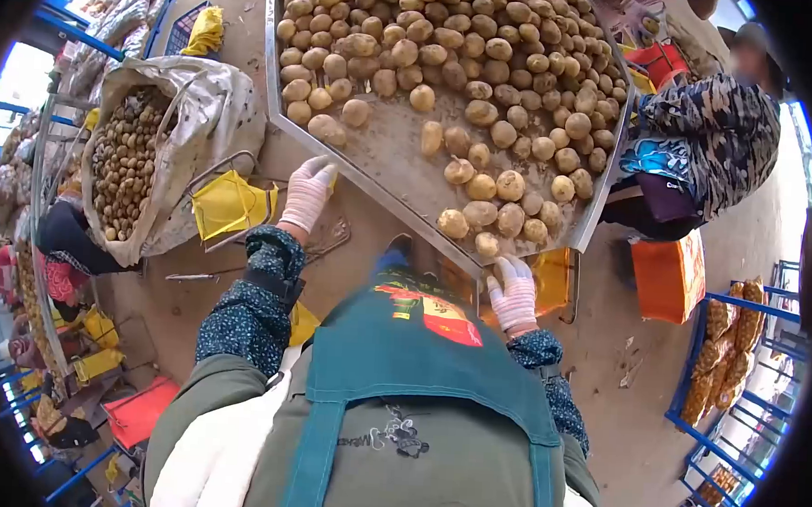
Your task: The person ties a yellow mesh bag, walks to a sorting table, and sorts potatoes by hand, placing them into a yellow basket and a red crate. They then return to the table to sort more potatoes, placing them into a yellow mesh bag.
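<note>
The potatoes (pixel 511 186) lie on the metal table (pixel 384 151). At its rim, the left hand (pixel 308 191) has bent fingers, its grip I cannot tell; the right hand (pixel 514 296), loosely open, is at its front corner.

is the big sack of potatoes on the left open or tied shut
Open: the sack has its mouth spread wide, and the potatoes inside are in plain view.

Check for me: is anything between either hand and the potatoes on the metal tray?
Only the tray's metal rim. It runs between the left hand and the nearest potatoes; the right hand is right at it, with one potato just beyond. Nothing else visible stands in the way.
</note>
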The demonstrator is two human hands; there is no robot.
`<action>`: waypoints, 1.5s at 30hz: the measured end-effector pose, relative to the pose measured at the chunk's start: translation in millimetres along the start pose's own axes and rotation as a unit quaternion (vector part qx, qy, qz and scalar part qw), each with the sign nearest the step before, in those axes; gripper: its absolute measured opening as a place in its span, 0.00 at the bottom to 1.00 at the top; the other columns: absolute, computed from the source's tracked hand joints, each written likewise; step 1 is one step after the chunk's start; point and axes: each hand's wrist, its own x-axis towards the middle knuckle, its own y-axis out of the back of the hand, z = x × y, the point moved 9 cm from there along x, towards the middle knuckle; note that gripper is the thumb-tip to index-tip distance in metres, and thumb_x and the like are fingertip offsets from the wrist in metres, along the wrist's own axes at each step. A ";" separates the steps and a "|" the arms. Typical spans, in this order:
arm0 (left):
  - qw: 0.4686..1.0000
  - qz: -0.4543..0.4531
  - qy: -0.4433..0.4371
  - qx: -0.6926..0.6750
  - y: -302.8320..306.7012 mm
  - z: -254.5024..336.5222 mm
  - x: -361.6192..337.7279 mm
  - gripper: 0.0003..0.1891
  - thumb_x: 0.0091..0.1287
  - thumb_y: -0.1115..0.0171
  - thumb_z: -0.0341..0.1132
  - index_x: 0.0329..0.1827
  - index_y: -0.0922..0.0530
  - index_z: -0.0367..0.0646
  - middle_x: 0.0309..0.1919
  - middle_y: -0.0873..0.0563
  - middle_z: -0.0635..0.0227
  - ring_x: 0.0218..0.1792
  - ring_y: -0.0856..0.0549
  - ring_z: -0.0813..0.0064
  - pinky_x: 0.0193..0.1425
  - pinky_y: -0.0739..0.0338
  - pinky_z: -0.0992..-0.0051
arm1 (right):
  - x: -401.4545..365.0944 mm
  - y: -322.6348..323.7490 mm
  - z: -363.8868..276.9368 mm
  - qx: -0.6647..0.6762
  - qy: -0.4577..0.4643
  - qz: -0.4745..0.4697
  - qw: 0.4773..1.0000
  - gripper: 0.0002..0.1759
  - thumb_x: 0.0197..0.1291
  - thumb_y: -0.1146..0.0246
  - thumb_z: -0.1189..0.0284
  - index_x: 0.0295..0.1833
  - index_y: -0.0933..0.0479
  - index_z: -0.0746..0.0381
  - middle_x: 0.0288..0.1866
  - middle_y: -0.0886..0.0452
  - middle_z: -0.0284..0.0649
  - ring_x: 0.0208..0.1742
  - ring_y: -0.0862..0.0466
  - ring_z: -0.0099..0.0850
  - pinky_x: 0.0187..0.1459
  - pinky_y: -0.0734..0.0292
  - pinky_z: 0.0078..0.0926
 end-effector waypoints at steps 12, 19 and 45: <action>0.719 -0.115 -0.167 0.665 -81.2 25.0 116.1 0.44 0.70 0.31 0.52 0.84 0.41 0.44 0.74 0.26 0.44 0.75 0.30 0.47 0.77 0.33 0.54 | -37.4 15.4 51.1 -0.013 -0.179 0.136 0.974 0.27 0.57 0.32 0.64 0.62 0.22 0.60 0.61 0.20 0.46 0.63 0.22 0.48 0.64 0.26 0.47; 0.645 -0.144 -0.169 0.731 -89.9 32.0 141.0 0.49 0.72 0.36 0.60 0.85 0.48 0.40 0.68 0.22 0.40 0.60 0.15 0.45 0.55 0.15 0.55 | 72.2 -55.8 -9.3 -0.037 -0.132 0.128 0.982 0.38 0.57 0.29 0.57 0.73 0.28 0.55 0.77 0.30 0.47 0.77 0.32 0.48 0.72 0.35 0.54; 0.784 -0.422 -0.301 0.343 -217.3 70.1 90.4 0.25 0.70 0.34 0.40 0.67 0.28 0.43 0.59 0.21 0.49 0.49 0.15 0.42 0.51 0.17 0.51 | 121.5 -60.6 -36.6 -0.107 -0.228 0.112 0.961 0.26 0.63 0.33 0.63 0.64 0.21 0.63 0.73 0.25 0.49 0.75 0.31 0.54 0.75 0.34 0.52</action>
